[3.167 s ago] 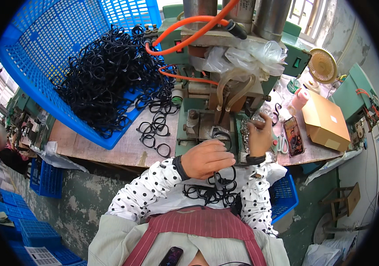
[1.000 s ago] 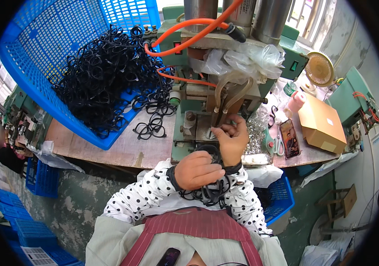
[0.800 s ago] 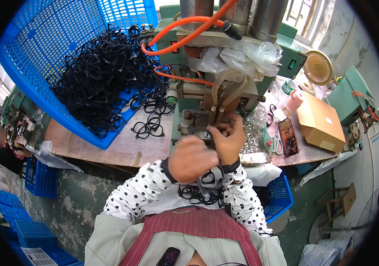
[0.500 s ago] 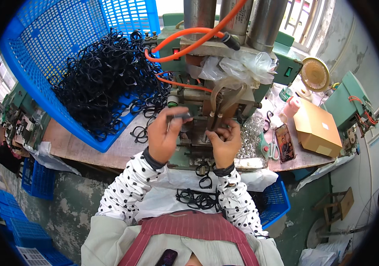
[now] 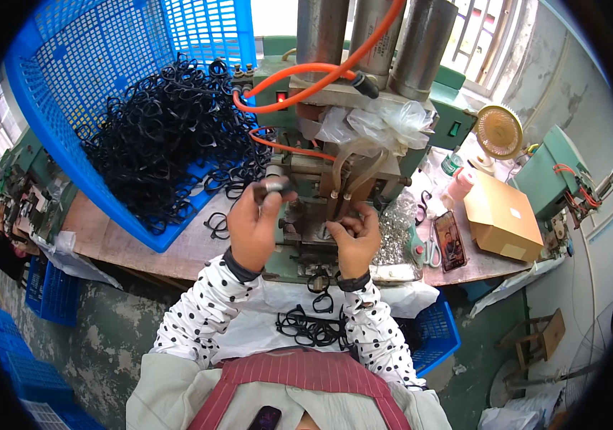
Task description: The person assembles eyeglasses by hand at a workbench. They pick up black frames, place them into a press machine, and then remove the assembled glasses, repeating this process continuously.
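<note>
My left hand is raised left of the press's work area, thumb and fingers closed on a small dark piece; blur hides its exact shape. At the press, my right hand has its thumb and fingertips pinched together low over the metal fixture, beneath two hanging tubes. Whatever lies between those right fingertips is too small to make out. Black eyeglass frames lie on the white cloth over my lap, and another eyeglass frame hangs at the press's front edge.
A large blue basket heaped with black eyeglass frames stands at the left. Right of the press are small shiny metal parts, scissors, a phone and a cardboard box. Orange hoses arch over the press.
My left hand has shifted slightly left, still with the dark piece, which has turned a little. My right hand stays at the fixture. The whole view has shifted slightly.
</note>
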{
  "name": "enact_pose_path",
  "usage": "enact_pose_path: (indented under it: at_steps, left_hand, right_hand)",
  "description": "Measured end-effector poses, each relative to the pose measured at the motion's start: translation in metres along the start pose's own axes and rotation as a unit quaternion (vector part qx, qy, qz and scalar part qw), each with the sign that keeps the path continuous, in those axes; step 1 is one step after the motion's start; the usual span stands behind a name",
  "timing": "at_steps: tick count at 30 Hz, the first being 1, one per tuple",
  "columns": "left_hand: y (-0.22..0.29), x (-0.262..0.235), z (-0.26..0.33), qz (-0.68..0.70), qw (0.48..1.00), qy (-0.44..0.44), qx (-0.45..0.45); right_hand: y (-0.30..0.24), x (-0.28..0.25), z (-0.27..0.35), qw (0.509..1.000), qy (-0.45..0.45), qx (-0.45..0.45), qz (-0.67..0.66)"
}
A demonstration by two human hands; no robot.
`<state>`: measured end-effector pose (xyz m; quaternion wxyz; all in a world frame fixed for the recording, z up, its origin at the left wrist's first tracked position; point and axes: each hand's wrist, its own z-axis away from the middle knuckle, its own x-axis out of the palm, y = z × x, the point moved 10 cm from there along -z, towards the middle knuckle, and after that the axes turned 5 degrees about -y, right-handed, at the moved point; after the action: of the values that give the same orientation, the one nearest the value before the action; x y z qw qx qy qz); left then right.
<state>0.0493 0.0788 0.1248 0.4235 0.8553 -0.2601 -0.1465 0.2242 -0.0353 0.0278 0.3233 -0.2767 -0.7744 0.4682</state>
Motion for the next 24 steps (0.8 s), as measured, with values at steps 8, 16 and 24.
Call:
enact_pose_path:
  at_steps: [8, 16, 24]
  left_hand:
    - [0.013, 0.093, 0.09, -0.158, 0.872, -0.302, 0.352]
    - [0.004, 0.094, 0.09, -0.177, 0.857, -0.328, 0.356]
    - [0.0, 0.096, 0.091, -0.163, 0.869, -0.325, 0.335]
  right_hand:
    - [0.004, -0.059, -0.018, 0.984, 0.046, -0.05, 0.165]
    - [0.022, -0.165, -0.013, 0.786, 0.009, 0.071, 0.615]
    - [0.043, -0.161, -0.006, 0.838, 0.056, -0.061, 0.539]
